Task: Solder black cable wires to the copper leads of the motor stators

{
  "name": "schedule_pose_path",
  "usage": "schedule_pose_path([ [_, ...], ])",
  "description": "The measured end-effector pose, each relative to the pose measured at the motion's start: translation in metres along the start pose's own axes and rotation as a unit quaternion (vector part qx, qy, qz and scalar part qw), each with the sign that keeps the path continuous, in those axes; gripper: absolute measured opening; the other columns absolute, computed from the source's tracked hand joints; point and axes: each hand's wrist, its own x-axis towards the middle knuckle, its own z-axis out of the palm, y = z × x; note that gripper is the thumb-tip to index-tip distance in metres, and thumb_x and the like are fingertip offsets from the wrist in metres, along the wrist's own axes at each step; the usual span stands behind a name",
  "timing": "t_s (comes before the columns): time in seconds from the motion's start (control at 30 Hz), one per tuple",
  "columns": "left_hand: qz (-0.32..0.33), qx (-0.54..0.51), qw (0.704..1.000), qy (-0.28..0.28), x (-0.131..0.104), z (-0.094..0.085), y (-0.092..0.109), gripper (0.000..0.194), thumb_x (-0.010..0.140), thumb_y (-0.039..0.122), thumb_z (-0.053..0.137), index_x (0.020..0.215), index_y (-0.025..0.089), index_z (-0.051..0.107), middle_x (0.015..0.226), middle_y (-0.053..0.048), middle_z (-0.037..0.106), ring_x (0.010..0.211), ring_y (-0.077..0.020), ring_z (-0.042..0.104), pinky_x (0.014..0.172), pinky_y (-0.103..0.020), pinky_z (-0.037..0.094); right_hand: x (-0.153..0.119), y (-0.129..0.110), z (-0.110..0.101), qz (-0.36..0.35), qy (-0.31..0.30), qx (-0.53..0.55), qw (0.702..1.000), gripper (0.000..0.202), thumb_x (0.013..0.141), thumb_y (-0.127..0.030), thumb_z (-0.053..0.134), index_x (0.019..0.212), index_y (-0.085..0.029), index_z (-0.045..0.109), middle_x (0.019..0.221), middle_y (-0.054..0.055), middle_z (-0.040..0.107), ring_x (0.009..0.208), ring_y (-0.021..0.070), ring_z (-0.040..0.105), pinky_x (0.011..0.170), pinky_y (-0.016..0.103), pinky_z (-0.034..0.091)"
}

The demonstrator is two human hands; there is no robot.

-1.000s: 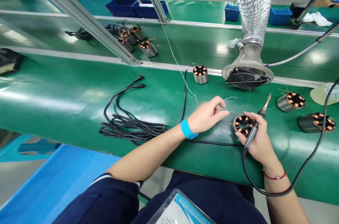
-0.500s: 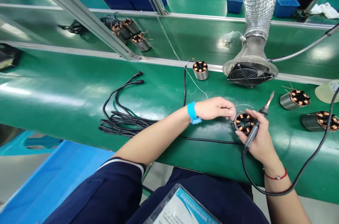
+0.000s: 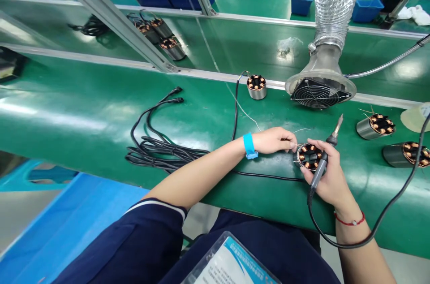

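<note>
Workshop with a long green desk (image 3: 83, 96) across the frame, plus a couple of blue bins (image 3: 300, 4) up near the top right. Silver duct (image 3: 336, 2) hangs down at upper right, ending in a round hood with a black fan (image 3: 316, 93).

The copper-wound coil (image 3: 301, 157) being worked on sits right of center, copper windings facing up. Right hand (image 3: 331, 183) has its thumb and fingers around it and also holds a soldering iron (image 3: 320, 172), tip pointing up and away from the coil. Left hand (image 3: 273, 140) is just left of the coil, fingertips bunched narrow by a thin lead; can't tell if they're gripping it. A thin pale wire (image 3: 247, 116) runs down to that hand.

Big bundle of black cable (image 3: 161, 152) left of center, another coil (image 3: 257, 90) upper middle, and two more, one silver-sided (image 3: 375, 126) and one darker (image 3: 405, 155), at right.
</note>
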Motion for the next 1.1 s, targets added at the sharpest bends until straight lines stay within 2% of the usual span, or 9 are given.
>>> schedule_pose_path([
  [0.2, 0.028, -0.209, 0.977, -0.041, 0.008, 0.001, 0.004, 0.049, 0.081, 0.055, 0.068, 0.080, 0.006, 0.062, 0.066, -0.003, 0.055, 0.048, -0.0044, 0.034, 0.046, -0.022, 0.018, 0.002, -0.001, 0.004, -0.035, -0.002, -0.055, 0.998, 0.076, 0.088, -0.035, 0.067, 0.150, -0.022, 0.027, 0.142, 0.018, 0.049, 0.128, 0.0306, 0.054, 0.102, 0.052, 0.051],
  [0.37, 0.055, -0.247, 0.967, -0.009, 0.023, 0.010, 0.019, 0.044, 0.085, 0.051, 0.063, 0.078, 0.007, 0.056, 0.065, 0.000, 0.050, 0.046, -0.0035, 0.029, 0.046, -0.022, 0.016, 0.004, -0.002, 0.005, -0.062, 0.011, -0.105, 0.992, 0.071, 0.089, -0.039, 0.065, 0.148, -0.020, 0.031, 0.127, 0.017, 0.058, 0.108, 0.0286, 0.065, 0.088, 0.045, 0.059],
  [0.5, 0.053, -0.076, 0.987, 0.128, -0.001, 0.017, 0.028, 0.033, 0.096, 0.040, 0.048, 0.093, 0.008, 0.055, 0.073, 0.000, 0.051, 0.058, -0.0070, 0.039, 0.056, -0.022, 0.031, 0.003, 0.002, -0.006, -0.035, 0.017, -0.078, 0.996, 0.074, 0.084, -0.029, 0.065, 0.149, -0.022, 0.031, 0.140, 0.016, 0.051, 0.123, 0.0283, 0.059, 0.098, 0.046, 0.055],
  [0.57, 0.014, 0.045, 0.988, 0.147, -0.018, 0.031, 0.029, 0.024, 0.094, 0.033, 0.054, 0.093, 0.009, 0.056, 0.076, -0.001, 0.054, 0.068, -0.0102, 0.047, 0.065, -0.024, 0.038, 0.003, 0.006, -0.014, -0.015, 0.019, -0.069, 0.997, 0.079, 0.083, -0.025, 0.065, 0.152, -0.023, 0.027, 0.148, 0.015, 0.045, 0.131, 0.0283, 0.053, 0.104, 0.048, 0.050],
  [0.7, -0.072, 0.341, 0.937, -0.012, -0.037, 0.074, 0.022, 0.037, 0.088, 0.030, 0.067, 0.118, 0.010, 0.060, 0.116, -0.012, 0.059, 0.093, -0.0227, 0.059, 0.078, -0.034, 0.044, 0.003, 0.011, -0.027, -0.002, 0.017, -0.002, 1.000, 0.082, 0.084, -0.018, 0.062, 0.155, -0.026, 0.022, 0.158, 0.014, 0.032, 0.144, 0.0300, 0.038, 0.114, 0.056, 0.038],
  [0.77, -0.080, 0.395, 0.914, -0.035, -0.037, 0.088, 0.018, 0.031, 0.092, 0.027, 0.061, 0.119, 0.011, 0.059, 0.123, -0.014, 0.056, 0.098, -0.0243, 0.060, 0.080, -0.035, 0.045, 0.004, 0.009, -0.031, -0.019, 0.069, 0.034, 0.997, 0.075, 0.084, -0.015, 0.062, 0.151, -0.026, 0.031, 0.153, 0.014, 0.040, 0.141, 0.0297, 0.042, 0.113, 0.056, 0.038],
  [0.9, -0.050, 0.229, 0.971, 0.050, -0.039, 0.086, 0.023, 0.007, 0.089, 0.019, 0.058, 0.092, 0.012, 0.059, 0.088, -0.004, 0.060, 0.078, -0.0141, 0.054, 0.073, -0.027, 0.041, 0.004, -0.006, -0.032, -0.029, 0.185, 0.043, 0.981, 0.052, 0.087, -0.010, 0.062, 0.135, -0.024, 0.048, 0.118, 0.008, 0.067, 0.113, 0.0217, 0.064, 0.102, 0.044, 0.047],
  [1.0, -0.043, 0.020, 0.994, 0.094, -0.046, 0.071, 0.034, 0.019, 0.085, 0.031, 0.060, 0.083, 0.012, 0.055, 0.064, 0.003, 0.045, 0.057, -0.0075, 0.036, 0.056, -0.022, 0.030, 0.002, -0.024, -0.028, -0.009, 0.181, 0.075, 0.981, 0.044, 0.090, -0.008, 0.059, 0.129, -0.024, 0.049, 0.098, 0.002, 0.070, 0.093, 0.0141, 0.069, 0.090, 0.032, 0.052],
  [1.1, -0.019, -0.104, 0.988, 0.111, -0.052, 0.062, 0.045, 0.030, 0.079, 0.040, 0.063, 0.080, 0.012, 0.052, 0.063, 0.004, 0.042, 0.055, -0.0056, 0.031, 0.051, -0.021, 0.026, -0.001, -0.042, -0.019, -0.017, 0.141, 0.112, 0.983, 0.049, 0.090, -0.005, 0.060, 0.133, -0.026, 0.047, 0.101, 0.001, 0.068, 0.091, 0.0114, 0.068, 0.087, 0.027, 0.054],
])
